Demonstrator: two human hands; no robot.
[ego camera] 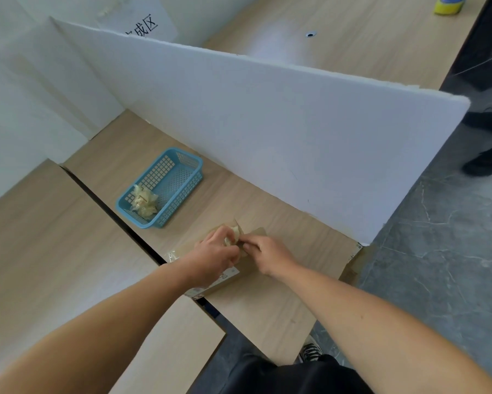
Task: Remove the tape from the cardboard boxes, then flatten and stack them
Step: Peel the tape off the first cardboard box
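While left hand [215, 253] curls round pale wad of tape [231, 236], right hand [267, 255], fingers bent, pinches flap edge of cardboard box [246, 267] just beside wad. Box lies low on counter [267, 302] under both hands, printed label on near side. Blue basket [195, 166] further left, well apart, crumpled tape ball [145, 201] in near end. White foam board [267, 132] upright behind, across counter.
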